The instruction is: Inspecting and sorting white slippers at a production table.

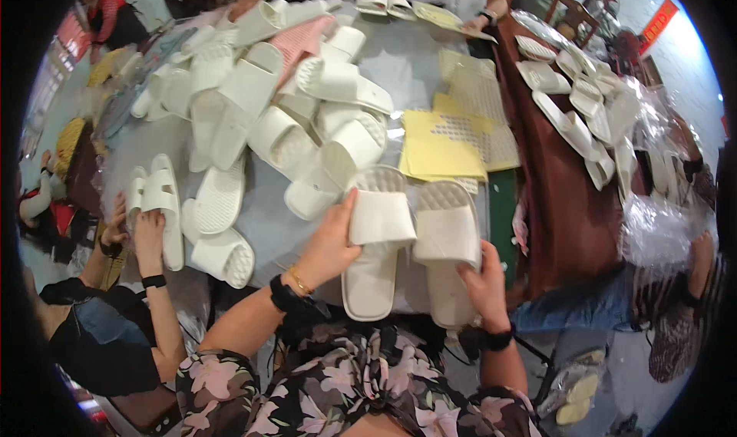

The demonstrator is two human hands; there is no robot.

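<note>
Both hands grip white slippers side by side at the counter's (430, 69) six o'clock edge, my left hand (328, 245) clasping one slipper (376, 241), my right hand (484, 283) the other slipper (447, 245), which I reckon could slide off that edge.

A grey-topped work table (414, 61) fills the centre of a crowded workroom, with a dark brown table (564, 207) butted against its far right side. Dark wooden chairs (572, 7) stand at the upper right before a pale wall (683, 53) bearing a red banner (659, 23). A strip of pale floor (629, 360) shows at lower right, and soft, even light falls over the tabletops.
</note>
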